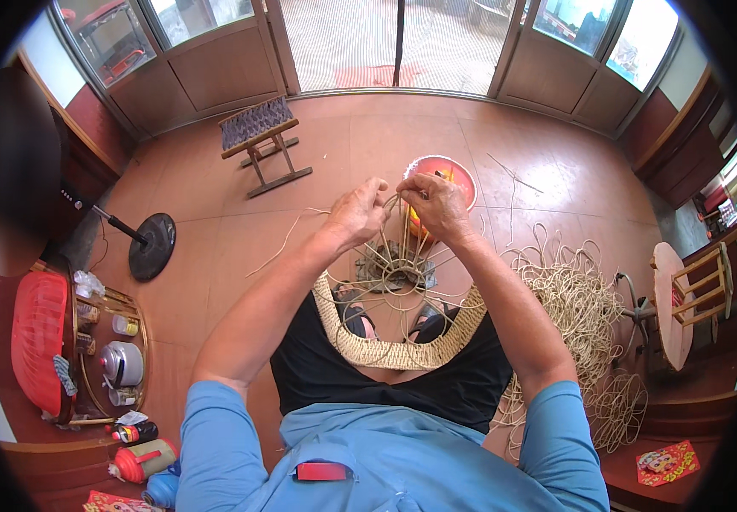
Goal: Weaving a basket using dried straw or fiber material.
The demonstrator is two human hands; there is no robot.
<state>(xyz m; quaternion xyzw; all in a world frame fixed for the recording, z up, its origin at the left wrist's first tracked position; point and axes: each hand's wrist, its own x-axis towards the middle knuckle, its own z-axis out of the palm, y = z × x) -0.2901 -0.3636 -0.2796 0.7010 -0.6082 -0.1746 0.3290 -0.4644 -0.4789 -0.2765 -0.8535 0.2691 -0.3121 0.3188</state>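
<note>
My left hand (360, 212) is raised ahead of me, fingers curled on the gathered tan cords (394, 207). My right hand (433, 200) is beside it, fingertips pinched on the same cords. Below, cords radiate in loops over a curved, woven tan band (390, 355) that rests across my lap. A dark, mottled object (424, 271) lies on the floor under the loops; I cannot make out what it is. A red round basin (458, 177) with a white rim stands beyond my hands, partly hidden.
A large coil of cord (569, 294) lies at my right, near a small wooden chair (674, 290). A folding stool (257, 128) stands ahead left. At left are a black stand base (151, 247) and a low table (142, 367) with a kettle (121, 364). Glass doors (189, 68) line the far side.
</note>
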